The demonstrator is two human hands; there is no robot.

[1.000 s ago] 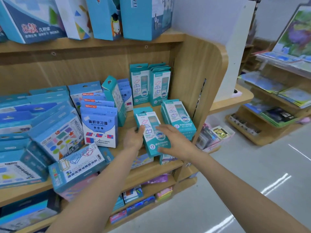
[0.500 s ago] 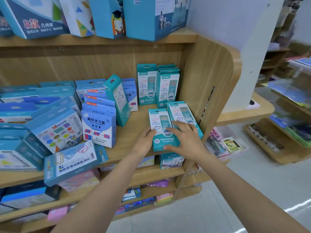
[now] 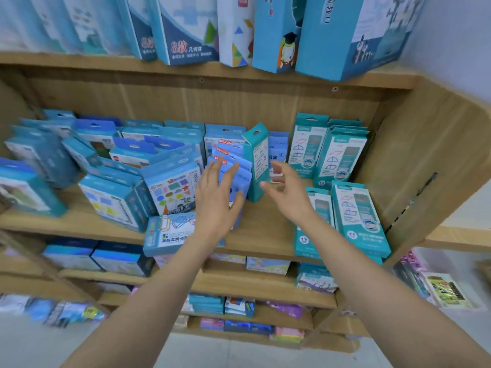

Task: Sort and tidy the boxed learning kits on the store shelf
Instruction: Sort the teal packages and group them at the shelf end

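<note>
The step in hand looks like straightening the middle of the shelf, where a lone teal box stands upright but twisted, leaning between a leaning row of blue boxes and the upright teal kits at the back right.

The left hand reaches forward with its fingers spread and straight, palm laid against the front of the blue row — bracing it, as far as I can judge. The right hand is open too, fingers loosely fanned. Its thumb is near the teal box's lower right edge and its fingers are just beside the box's right face. Motion blur hides whether it touches the box.

The next move probably calls for the right hand to close on that teal box and carry it right to its own kind, either the upright pair or the flat teal kits by the side panel. The left hand would need to keep the blue row from toppling. A flat blue box overhanging the front edge also awaits tidying.
</note>
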